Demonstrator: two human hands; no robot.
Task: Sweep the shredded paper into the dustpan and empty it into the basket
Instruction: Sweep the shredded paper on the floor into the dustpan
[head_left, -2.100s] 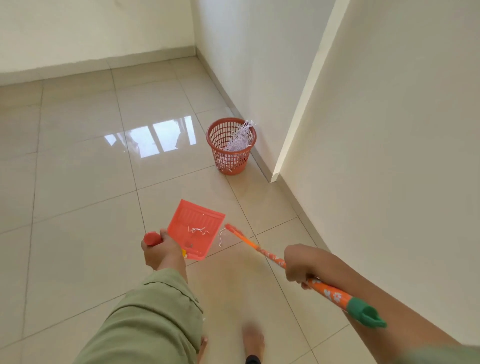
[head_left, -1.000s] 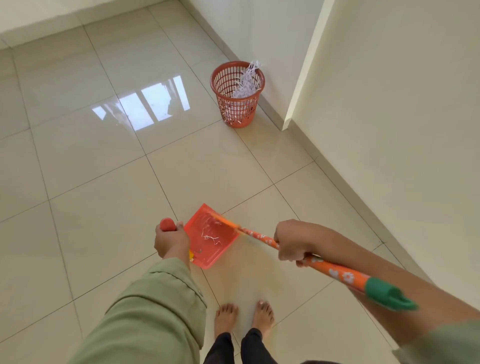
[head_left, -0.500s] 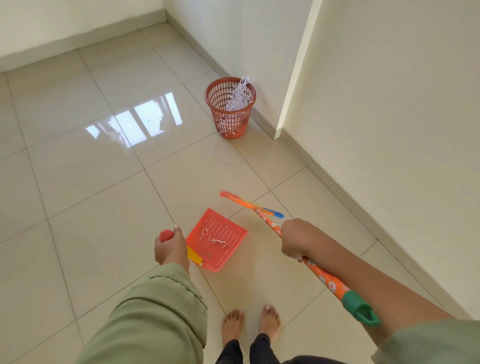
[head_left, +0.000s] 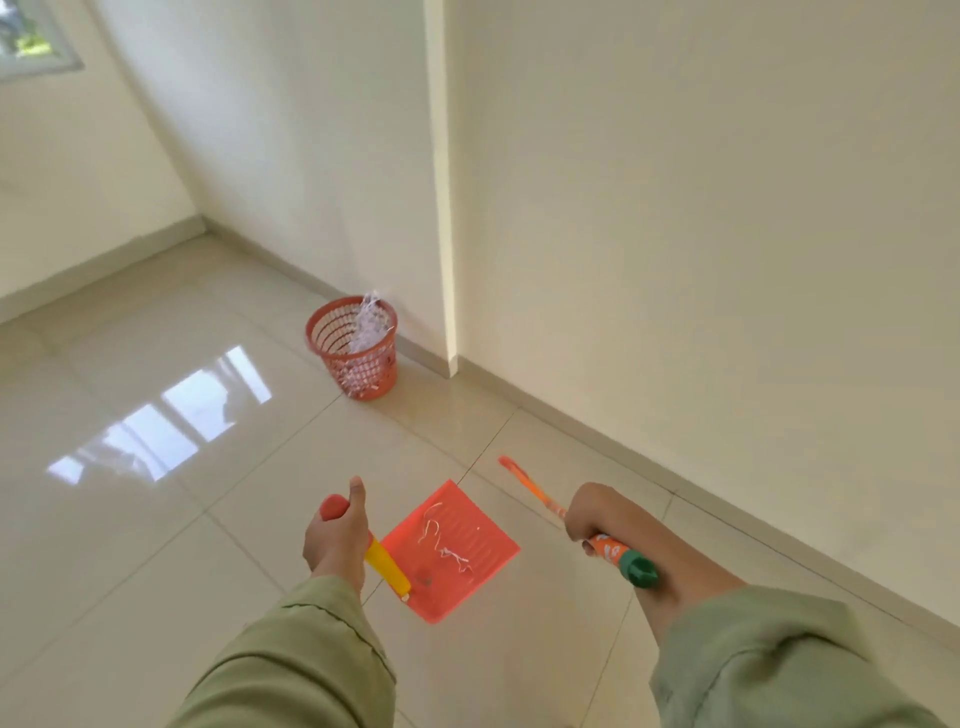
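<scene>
Glossy cream tile makes up the floor, and its widest open stretch lies to the left of the left hand's fingers, running to the skirting of the far wall; a window's reflection glares on it there. A window is cut off at the upper-left corner. The left hand has its fingers wrapped round the dustpan's handle — red knob above the fist, yellow shaft below, thumb pointing up. Just right of those fingers the orange dustpan is carried level, and a few thin strands of shredded paper lie on its ribbed surface. Well beyond the fingers of both hands, the orange basket stands on the floor beside the wall's projecting corner, white shreds heaped inside it against the far rim. The right hand clenches the broom handle, orange with a green end cap near the forearm. Past those fingers the handle blurs to an orange streak — whatever is at its far end cannot be made out. Right of these fingers the wall stands close, its skirting hemming a narrow strip of tile. Green sleeves are cut off by the lower edge.
</scene>
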